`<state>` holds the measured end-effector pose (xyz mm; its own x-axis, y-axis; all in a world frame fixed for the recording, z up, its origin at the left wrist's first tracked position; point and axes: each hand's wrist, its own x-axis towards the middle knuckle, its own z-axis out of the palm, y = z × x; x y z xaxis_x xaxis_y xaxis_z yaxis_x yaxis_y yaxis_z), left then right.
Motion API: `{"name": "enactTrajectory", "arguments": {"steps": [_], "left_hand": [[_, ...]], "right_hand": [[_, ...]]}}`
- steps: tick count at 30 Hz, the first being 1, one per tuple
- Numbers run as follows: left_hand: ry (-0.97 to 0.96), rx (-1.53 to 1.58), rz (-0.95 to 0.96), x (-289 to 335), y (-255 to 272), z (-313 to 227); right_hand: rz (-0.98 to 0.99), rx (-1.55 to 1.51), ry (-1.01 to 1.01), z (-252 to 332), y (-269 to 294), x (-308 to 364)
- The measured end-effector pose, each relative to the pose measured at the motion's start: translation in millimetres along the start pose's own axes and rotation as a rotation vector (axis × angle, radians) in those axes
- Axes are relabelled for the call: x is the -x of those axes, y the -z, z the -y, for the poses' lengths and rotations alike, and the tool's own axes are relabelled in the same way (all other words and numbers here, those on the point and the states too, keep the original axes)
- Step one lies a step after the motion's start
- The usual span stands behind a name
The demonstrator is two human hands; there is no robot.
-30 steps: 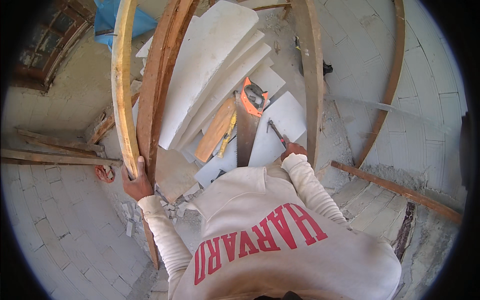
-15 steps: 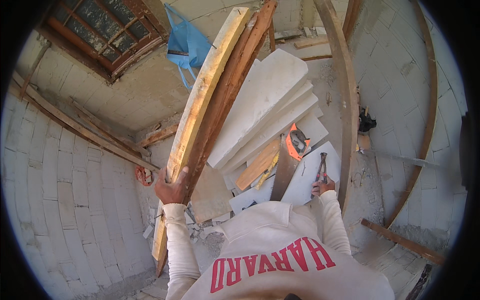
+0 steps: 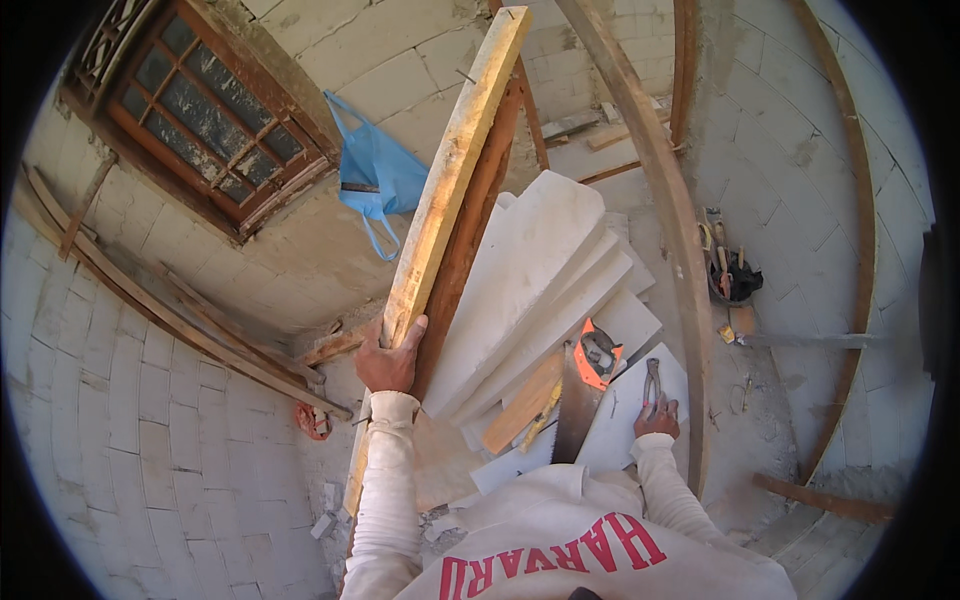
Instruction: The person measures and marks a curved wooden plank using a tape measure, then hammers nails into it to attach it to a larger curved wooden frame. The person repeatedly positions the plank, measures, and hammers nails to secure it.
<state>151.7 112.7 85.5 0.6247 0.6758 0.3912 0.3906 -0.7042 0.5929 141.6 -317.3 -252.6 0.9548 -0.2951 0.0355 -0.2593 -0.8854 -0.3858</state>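
My left hand (image 3: pixel 388 358) is closed around a pale yellow wooden beam (image 3: pixel 455 165), which stands tilted, with nails jutting from it. A darker brown beam (image 3: pixel 475 225) leans right behind it. My right hand (image 3: pixel 657 418) is low over a white slab (image 3: pixel 625 430), its fingers around the handles of metal pincers (image 3: pixel 652 377). The pincers' jaws point away from me. Beside that slab lies a handsaw (image 3: pixel 578 410) with an orange and black handle. A yellow tool (image 3: pixel 541 417), perhaps a utility knife, rests by a short brown board (image 3: pixel 524 402).
White slabs (image 3: pixel 530 290) are stacked ahead. A long curved-looking timber (image 3: pixel 670 200) rises to their right. A blue bag (image 3: pixel 375 175) hangs near a barred window (image 3: pixel 215 110). A black container of tools (image 3: pixel 735 275) sits at the right wall. Timbers (image 3: pixel 150 290) lean along the left wall.
The view has tilted, so the scene sits lower in the picture. My left hand stays on the beam. My right hand now covers more of the pincers' handles.
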Motion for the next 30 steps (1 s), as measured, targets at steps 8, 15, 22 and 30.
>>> {"name": "enactTrajectory", "arguments": {"steps": [8, 15, 22, 30], "left_hand": [[-0.053, -0.043, -0.038, -10, -37, 0], [-0.021, 0.058, 0.04, -23, -36, -47], [-0.052, -0.007, 0.024, -19, -52, -38], [-0.05, -0.22, 0.106, -19, -57, -48]], "right_hand": [[-0.068, -0.011, 0.015, -2, -11, 2], [-0.065, -0.033, 0.024, -1, -9, -4], [-0.005, -0.067, 0.014, 3, 1, -7], [-0.065, -0.048, 0.137, -9, -9, -7]]}}
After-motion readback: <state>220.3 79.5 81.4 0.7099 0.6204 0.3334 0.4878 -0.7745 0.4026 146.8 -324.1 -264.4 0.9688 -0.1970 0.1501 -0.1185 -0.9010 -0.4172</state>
